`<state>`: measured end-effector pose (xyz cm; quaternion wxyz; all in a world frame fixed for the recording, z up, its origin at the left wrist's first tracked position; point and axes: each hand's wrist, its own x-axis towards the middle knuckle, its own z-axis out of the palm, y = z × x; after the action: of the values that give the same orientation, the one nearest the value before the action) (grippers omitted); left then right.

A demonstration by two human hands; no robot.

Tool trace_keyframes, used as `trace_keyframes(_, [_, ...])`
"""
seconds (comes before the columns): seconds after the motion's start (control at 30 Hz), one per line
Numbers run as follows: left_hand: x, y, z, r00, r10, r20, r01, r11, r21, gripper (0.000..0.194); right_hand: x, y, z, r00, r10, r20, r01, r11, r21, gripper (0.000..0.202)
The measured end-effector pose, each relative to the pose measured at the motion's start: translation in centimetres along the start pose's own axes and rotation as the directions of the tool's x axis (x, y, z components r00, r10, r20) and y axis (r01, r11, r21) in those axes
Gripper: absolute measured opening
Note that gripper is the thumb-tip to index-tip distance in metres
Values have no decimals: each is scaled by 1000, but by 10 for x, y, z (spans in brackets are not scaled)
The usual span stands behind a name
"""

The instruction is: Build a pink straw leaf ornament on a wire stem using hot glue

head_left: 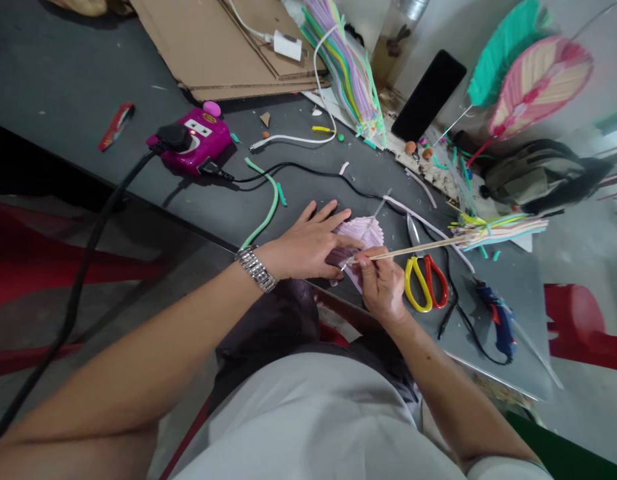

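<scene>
While the lilac piece [375, 233] lies partly under the spread left hand [313, 247], the right hand [385, 287] pinches a stick [413, 250].

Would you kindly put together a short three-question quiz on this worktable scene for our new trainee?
1. True or false: the right hand pinches a thin pale strip.
2. What does the left hand touch? A) the glue gun; B) the pleated lilac piece; C) the cardboard.
3. Fill in the colours: one handle loop of the scissors is ___ and the other is ___.

Key: 1. True. 2. B. 3. Yellow; red.
</scene>
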<state>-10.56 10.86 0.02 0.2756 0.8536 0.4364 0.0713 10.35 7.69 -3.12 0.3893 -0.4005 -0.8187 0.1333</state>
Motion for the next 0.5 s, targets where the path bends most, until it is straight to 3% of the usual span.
trace_keyframes(0.5, [0, 0, 0, 1000, 2, 3, -2, 1000, 6, 70, 0, -1, -1, 998, -48, 45, 49, 998, -30, 18])
